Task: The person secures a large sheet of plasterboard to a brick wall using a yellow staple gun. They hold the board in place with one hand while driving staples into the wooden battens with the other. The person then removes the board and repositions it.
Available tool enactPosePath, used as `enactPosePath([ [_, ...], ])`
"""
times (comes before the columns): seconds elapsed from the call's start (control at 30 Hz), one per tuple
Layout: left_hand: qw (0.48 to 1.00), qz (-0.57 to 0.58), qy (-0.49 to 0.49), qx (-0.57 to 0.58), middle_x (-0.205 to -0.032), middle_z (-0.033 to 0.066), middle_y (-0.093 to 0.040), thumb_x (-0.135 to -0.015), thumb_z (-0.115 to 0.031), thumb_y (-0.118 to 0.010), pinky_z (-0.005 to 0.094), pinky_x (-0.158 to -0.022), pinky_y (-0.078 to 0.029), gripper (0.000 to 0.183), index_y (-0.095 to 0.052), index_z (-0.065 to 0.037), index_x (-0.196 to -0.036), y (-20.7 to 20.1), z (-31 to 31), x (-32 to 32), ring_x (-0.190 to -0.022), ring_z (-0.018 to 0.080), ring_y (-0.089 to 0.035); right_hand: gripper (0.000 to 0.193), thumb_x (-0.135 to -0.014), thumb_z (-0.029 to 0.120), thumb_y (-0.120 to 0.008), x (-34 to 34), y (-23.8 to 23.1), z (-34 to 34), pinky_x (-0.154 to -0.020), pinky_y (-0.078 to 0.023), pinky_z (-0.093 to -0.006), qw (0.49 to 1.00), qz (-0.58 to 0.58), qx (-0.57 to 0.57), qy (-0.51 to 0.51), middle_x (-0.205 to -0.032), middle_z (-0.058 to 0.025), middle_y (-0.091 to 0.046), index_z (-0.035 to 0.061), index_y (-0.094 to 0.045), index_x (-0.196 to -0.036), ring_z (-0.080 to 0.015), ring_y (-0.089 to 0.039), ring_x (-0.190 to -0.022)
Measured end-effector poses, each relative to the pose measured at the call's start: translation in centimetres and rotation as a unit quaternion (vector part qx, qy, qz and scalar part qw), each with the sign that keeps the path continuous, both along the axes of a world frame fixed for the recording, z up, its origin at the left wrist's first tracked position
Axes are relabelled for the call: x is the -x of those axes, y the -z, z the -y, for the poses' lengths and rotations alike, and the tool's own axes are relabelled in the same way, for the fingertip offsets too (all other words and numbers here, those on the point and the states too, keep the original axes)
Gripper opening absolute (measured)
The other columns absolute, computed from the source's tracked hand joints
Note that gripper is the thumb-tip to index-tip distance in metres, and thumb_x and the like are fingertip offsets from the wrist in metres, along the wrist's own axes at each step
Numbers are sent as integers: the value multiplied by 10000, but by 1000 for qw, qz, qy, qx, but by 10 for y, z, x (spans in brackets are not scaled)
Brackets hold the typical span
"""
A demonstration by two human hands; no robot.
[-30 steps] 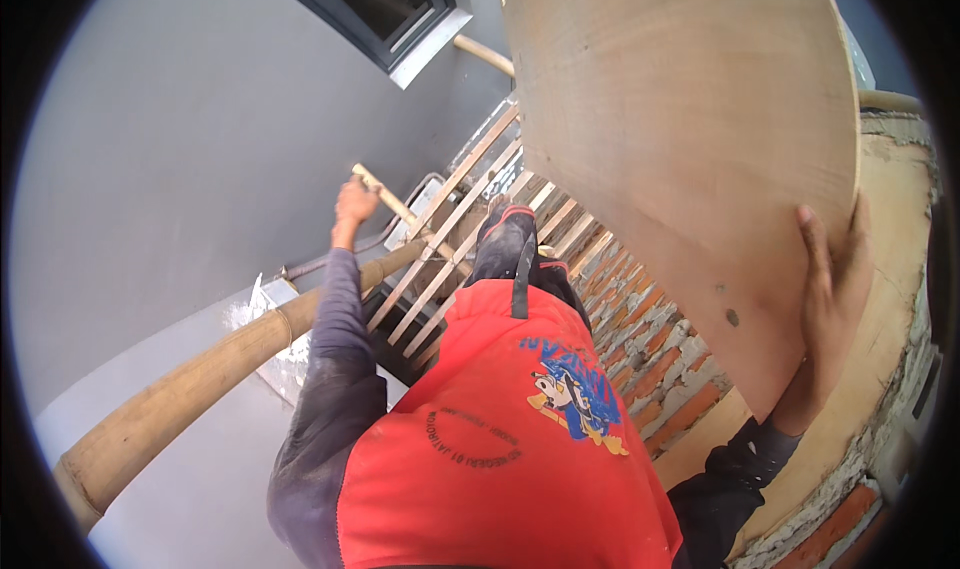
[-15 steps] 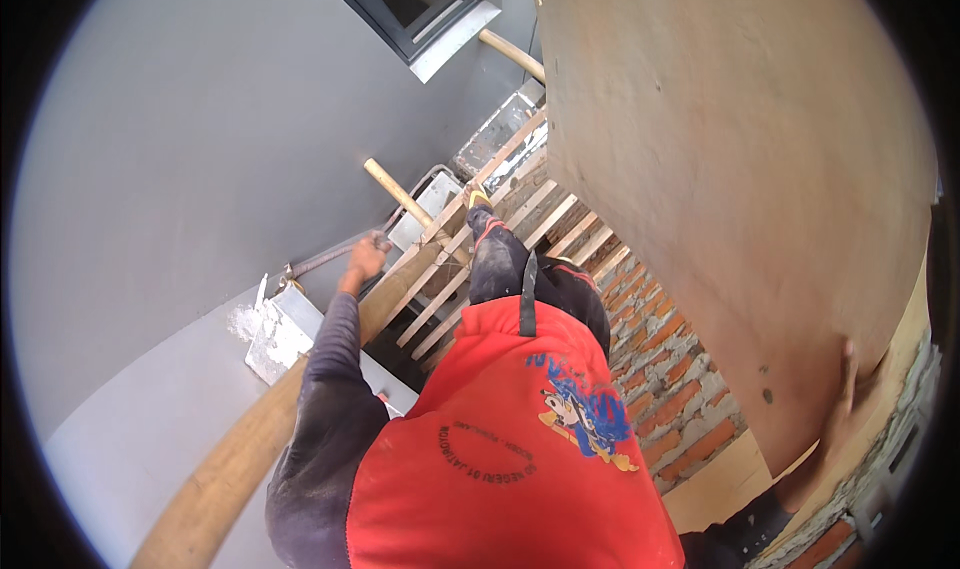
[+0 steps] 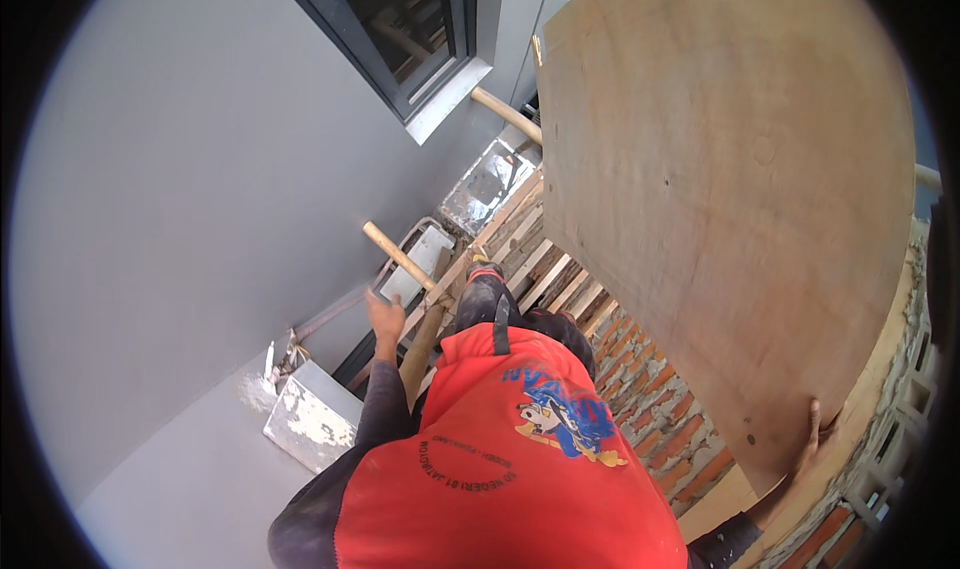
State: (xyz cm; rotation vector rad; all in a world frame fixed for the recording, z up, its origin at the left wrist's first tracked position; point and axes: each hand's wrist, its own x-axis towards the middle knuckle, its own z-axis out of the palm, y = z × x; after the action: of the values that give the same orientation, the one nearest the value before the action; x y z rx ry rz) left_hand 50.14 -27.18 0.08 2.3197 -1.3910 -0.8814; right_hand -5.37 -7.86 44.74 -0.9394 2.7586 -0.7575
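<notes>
A large plywood sheet point(image 3: 730, 199) stands tilted at my right and fills the upper right of the view. My right hand point(image 3: 808, 437) grips its lower edge, with only the fingers showing past the wood. My left hand point(image 3: 383, 317) is stretched out in front of me in a dark sleeve, fingers apart, holding nothing. It hovers just left of a slanting bamboo pole point(image 3: 398, 256) and does not touch it. My red shirt point(image 3: 500, 469) fills the bottom of the view.
A grey wall point(image 3: 180, 219) with a dark-framed window point(image 3: 400, 29) rises at my left. Wooden slats point(image 3: 545, 269) of a scaffold lie under my feet. A brick wall point(image 3: 670, 409) runs along the right. Pale metal boxes point(image 3: 310, 419) sit against the wall below.
My left hand has let go of the bamboo pole and now hangs open beside it. The plywood sheet has swung closer, and my right hand has slipped toward its lower edge.
</notes>
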Motion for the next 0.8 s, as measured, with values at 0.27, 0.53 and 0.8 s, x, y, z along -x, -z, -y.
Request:
enactPosePath([
  [0.27,807,208,33,553,-1447,297,-133,-849,-317,-626,531,-1076,-199,789,-192,32,-1407,-217,275,15,-1361,428,-143,513,-902,197,-579,-31,6,7,-961,-379,-338,998,-45,42,25,-1232,-225,-513,-109,-410,-1276,-278,-507,-1106],
  [0.53,776,313,-92,540,-1388,378,141,-772,-683,-499,699,-971,75,1124,119,9,-1407,-274,471,1,-1294,528,208,506,-916,198,-577,-59,-5,28,-930,-402,-311,999,-14,-2,38,-1241,-188,-519,-99,-407,-1289,-228,-515,-1086],
  [0.8,756,382,-171,504,-1411,337,135,-784,-768,-317,689,-990,48,1076,111,-22,-1431,-260,494,4,-1319,492,192,450,-937,257,-547,-44,8,-2,-787,-465,-322,988,-133,-47,69,-1040,-206,-601,-105,-477,-1195,-243,-573,-904],
])
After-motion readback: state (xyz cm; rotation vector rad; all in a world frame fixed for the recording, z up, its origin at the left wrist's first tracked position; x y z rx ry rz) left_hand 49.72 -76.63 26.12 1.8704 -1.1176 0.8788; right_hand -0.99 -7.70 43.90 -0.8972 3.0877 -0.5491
